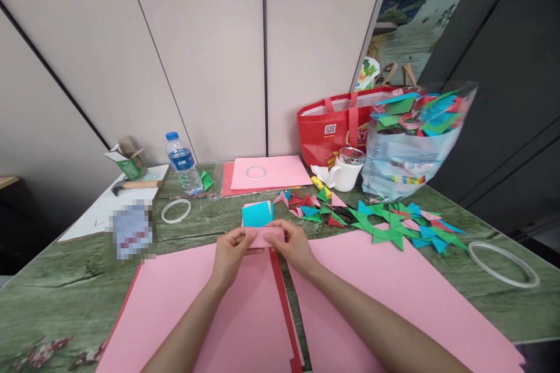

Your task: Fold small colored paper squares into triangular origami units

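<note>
A small folded piece of pink paper (264, 238) is held up between both hands. My left hand (234, 249) pinches its left end, thumb in front. My right hand (297, 245) grips the right end the same way, with its thumb across the face. Just behind the fingers lies a stack of small paper sheets with a blue one (257, 214) on top. Beneath my forearms are large pink sheets (175, 297) on the left, with red edges showing, and another large pink sheet (371, 291) on the right.
Folded paper pieces (394, 224) spread along the right. Behind them stand a white mug (347, 172), a red bag (319, 140) and a filled plastic bag (402, 157). At left are a water bottle (184, 166), a hammer (137, 185) and a tape roll (176, 211).
</note>
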The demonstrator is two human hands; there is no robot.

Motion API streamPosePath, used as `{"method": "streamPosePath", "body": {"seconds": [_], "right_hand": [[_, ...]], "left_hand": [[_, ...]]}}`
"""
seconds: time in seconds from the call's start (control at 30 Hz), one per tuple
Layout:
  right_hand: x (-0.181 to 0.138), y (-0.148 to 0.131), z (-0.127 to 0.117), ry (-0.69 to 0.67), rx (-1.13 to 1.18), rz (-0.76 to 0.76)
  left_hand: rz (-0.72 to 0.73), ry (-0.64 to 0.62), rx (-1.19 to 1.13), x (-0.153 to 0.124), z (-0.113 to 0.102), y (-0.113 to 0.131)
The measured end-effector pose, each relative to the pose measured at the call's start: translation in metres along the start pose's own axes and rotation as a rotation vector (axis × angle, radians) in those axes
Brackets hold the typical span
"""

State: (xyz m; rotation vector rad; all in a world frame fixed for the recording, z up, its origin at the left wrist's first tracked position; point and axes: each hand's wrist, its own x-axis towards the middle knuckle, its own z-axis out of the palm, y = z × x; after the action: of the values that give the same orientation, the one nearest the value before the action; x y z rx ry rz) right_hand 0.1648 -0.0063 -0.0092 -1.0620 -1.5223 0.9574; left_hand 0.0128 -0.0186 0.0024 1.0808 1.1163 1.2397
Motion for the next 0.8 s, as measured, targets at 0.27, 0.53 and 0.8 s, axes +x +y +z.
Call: {"method": "streamPosePath", "body": {"seconds": [0.27, 0.53, 0.8], "right_hand": [[-0.0009, 0.0012, 0.0005, -0.025, 0.02, 0.024], [-0.0002, -0.0009, 0.0002, -0.006, -0.016, -0.002], [-0.0012, 0.0002, 0.0004, -0.011, 0.003, 0.041]], "left_hand": [[0.014, -0.001, -0.015, 0.0009, -0.001, -0.0017], [0.003, 0.008, 0.011, -0.0005, 0.0003, 0.0004], [0.001, -0.005, 0.005, -0.0008, 0.0008, 0.0026]]}}
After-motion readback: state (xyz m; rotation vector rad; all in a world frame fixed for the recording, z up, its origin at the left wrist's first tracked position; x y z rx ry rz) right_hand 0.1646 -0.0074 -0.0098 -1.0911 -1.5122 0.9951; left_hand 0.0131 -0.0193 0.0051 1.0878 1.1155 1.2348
